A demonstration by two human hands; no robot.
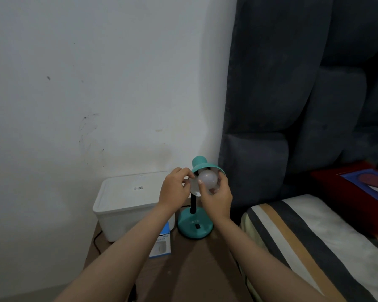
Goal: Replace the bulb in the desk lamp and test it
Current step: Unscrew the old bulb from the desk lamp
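Note:
A teal desk lamp stands on a brown bedside table [194, 262], its round base [194, 227] carrying a black switch. Its teal shade [202, 164] tilts toward me on a black neck. A white frosted bulb [207, 177] sits in the shade's mouth, unlit. My right hand [216, 196] wraps its fingers around the bulb from below and the right. My left hand [176, 186] pinches the shade's left rim. A blue and white bulb box [162, 245] lies flat on the table, partly under my left forearm.
A white lidded plastic box [129, 203] stands left of the lamp against the white wall. A black cord [95, 240] runs down its left side. A dark padded headboard [282, 105] and a striped pillow [303, 236] are at the right.

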